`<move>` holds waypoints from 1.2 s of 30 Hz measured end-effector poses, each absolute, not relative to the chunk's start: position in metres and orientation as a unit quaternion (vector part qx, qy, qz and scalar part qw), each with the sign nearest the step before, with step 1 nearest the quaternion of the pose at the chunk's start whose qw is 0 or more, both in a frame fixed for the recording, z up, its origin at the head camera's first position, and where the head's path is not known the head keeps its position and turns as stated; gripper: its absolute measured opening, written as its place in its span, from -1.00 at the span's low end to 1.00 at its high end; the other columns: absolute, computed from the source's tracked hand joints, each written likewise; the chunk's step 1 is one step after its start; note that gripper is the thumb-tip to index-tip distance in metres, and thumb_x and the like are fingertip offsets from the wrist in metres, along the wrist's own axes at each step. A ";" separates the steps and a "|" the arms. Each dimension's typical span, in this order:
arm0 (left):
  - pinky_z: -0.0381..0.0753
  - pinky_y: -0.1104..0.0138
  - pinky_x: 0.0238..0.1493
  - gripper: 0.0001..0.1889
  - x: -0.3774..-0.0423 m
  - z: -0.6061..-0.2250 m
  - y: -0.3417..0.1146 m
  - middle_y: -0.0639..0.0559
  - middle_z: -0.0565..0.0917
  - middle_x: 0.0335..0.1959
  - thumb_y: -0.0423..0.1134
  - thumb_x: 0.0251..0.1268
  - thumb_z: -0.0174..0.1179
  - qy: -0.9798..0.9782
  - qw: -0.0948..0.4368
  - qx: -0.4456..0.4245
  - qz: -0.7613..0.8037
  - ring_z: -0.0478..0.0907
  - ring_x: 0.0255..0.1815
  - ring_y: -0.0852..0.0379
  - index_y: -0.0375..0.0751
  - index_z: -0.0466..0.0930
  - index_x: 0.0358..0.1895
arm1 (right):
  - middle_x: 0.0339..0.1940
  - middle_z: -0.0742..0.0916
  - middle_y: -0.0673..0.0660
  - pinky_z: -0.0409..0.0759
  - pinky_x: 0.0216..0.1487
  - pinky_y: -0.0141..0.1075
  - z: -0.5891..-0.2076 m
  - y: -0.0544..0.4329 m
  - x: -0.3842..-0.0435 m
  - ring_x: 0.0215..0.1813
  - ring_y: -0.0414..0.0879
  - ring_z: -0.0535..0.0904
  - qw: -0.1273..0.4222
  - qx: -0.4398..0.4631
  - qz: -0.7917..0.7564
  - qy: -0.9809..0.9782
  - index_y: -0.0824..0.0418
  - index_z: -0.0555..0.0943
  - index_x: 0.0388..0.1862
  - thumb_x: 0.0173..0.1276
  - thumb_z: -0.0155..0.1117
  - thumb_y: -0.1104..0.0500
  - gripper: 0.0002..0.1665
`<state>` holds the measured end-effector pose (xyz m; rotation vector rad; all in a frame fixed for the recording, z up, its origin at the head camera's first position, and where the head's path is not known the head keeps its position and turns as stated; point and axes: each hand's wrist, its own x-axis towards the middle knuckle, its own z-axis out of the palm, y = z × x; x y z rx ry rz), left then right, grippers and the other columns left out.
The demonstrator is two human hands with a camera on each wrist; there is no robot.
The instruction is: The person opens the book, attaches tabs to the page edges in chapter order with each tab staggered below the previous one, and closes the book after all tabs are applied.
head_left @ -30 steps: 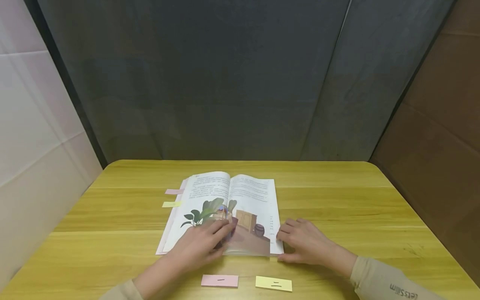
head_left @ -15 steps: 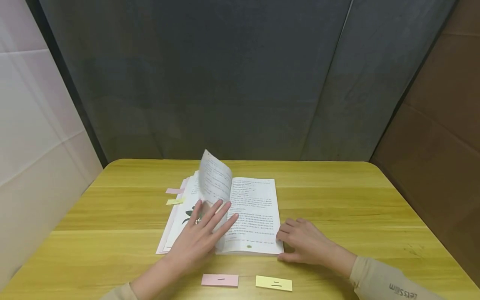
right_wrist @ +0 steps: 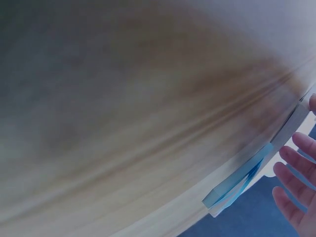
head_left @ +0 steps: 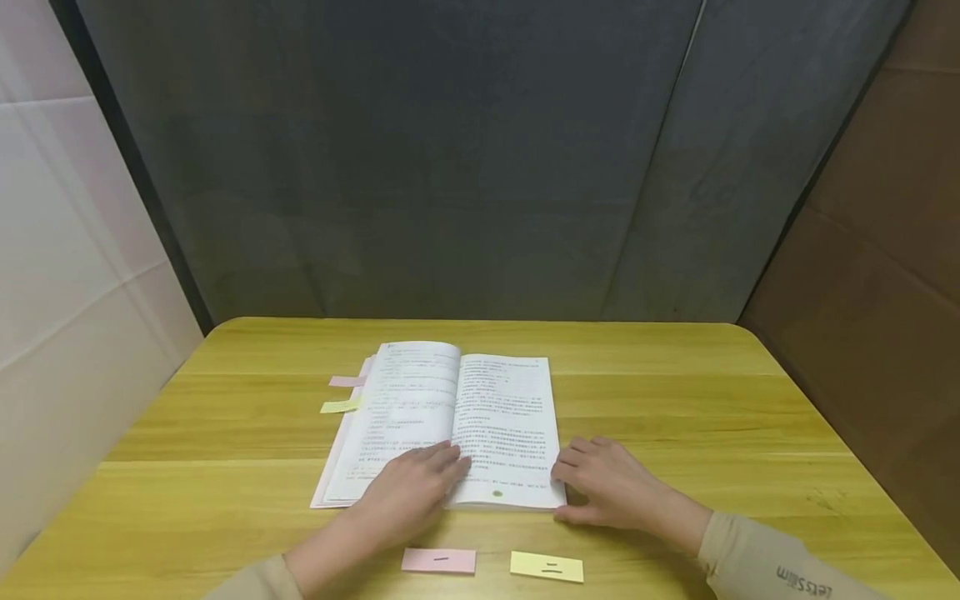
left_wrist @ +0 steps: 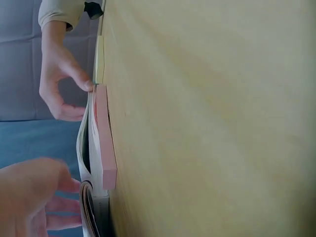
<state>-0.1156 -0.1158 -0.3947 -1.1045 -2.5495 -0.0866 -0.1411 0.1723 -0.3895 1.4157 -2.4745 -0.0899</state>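
Note:
An open book lies on the table, with lines of print on both pages. My left hand rests on the lower part of the left page, fingertips by the centre fold. In the left wrist view the left hand is partly cropped, its fingers against the curved pages. My right hand lies at the lower right corner of the book, fingertips at the page edge and thumb near the corner. Both hands look relaxed. A pink tab and a yellow tab stick out from the book's left side.
In front of the book, a pink pad bears one dark stroke and a yellow pad bears two. The wooden table ends at a dark panel behind, with a pale panel at the left and a brown one at the right.
The left hand has turned a leaf over to the left, replacing the picture spread with pages of print, and has settled back near the fold. The right hand has stayed in place.

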 end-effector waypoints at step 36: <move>0.47 0.31 -0.56 -0.48 -0.122 -0.391 -0.121 0.09 0.55 -0.22 0.17 -0.12 0.22 -0.914 0.189 -0.350 -0.077 0.51 -0.28 0.14 -0.07 0.52 -0.10 | -0.37 0.55 -0.10 0.42 -0.33 -0.26 -0.389 0.174 -0.141 -0.30 -0.20 0.40 0.144 0.487 -0.024 -0.861 0.05 0.54 -0.35 0.05 0.12 -0.32 -0.51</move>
